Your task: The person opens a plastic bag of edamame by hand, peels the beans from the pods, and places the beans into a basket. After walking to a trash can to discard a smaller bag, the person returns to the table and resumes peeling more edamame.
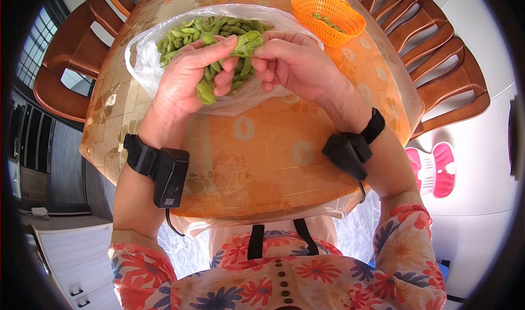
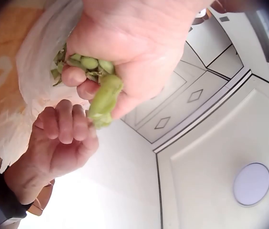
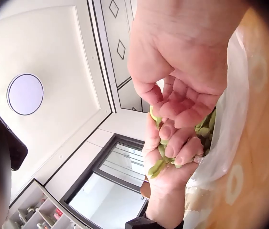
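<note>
My left hand [image 1: 183,77] holds a green soybean pod [image 1: 249,43] out past its thumb, over the open bag. In the left wrist view, more pods and loose beans [image 2: 89,63] lie in that palm under the curled fingers. One pod [image 1: 206,93] sticks out below the palm. My right hand [image 1: 303,66] pinches the other end of the raised pod with thumb and forefinger, its remaining fingers curled. Below both hands, a white plastic bag [image 1: 143,58] lies spread, full of green pods [image 1: 188,33]. The hands hide part of the heap.
An orange plastic basket [image 1: 334,36] with some green beans [image 1: 324,19] in it stands behind my right hand. The table has an orange patterned cover [image 1: 262,146]. Brown wooden chairs [image 1: 456,86] line the right side, and another chair [image 1: 68,53] stands at left.
</note>
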`<move>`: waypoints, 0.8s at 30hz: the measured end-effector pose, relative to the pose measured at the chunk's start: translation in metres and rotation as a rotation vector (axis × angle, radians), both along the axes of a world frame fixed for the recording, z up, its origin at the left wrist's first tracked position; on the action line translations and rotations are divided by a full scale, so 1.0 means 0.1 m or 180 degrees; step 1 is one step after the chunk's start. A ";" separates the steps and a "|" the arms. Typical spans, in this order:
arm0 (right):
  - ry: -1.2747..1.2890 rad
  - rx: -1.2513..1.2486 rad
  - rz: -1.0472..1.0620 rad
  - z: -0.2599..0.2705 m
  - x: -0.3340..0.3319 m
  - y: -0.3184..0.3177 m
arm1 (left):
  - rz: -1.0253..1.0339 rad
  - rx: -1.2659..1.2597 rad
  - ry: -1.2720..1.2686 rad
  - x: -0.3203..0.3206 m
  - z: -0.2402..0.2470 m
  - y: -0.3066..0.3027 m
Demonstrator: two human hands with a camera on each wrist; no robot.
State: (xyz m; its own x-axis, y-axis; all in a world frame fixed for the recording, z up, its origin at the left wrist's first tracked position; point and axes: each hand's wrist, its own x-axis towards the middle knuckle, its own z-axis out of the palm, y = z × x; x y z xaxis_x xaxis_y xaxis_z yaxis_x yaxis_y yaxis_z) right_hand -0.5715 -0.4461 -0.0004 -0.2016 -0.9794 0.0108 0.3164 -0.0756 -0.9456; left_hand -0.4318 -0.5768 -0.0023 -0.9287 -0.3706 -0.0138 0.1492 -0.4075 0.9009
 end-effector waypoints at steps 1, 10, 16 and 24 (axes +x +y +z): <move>-0.0001 -0.0002 0.0001 0.00 0.02 -0.01 | 0.0001 -0.0002 -0.0001 -0.01 0.00 0.00; 0.1085 -0.0333 -0.0840 0.03 0.15 0.01 | 0.0385 -0.0203 0.0039 -0.04 -0.02 0.02; 0.1053 -0.0246 -0.0914 0.03 0.17 -0.01 | 0.0561 -0.0272 -0.0020 -0.03 0.00 0.07; 0.1259 -0.0085 -0.0964 0.00 0.13 -0.01 | 0.0577 -0.0909 0.0091 -0.06 -0.02 0.09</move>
State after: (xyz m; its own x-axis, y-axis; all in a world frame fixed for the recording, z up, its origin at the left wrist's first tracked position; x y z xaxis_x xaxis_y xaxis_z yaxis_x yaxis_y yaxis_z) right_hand -0.5585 -0.4470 -0.0002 -0.4523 -0.8758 0.1682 -0.1061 -0.1344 -0.9852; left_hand -0.4381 -0.5676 -0.0044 -0.8458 -0.5149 0.1394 0.2229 -0.1037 0.9693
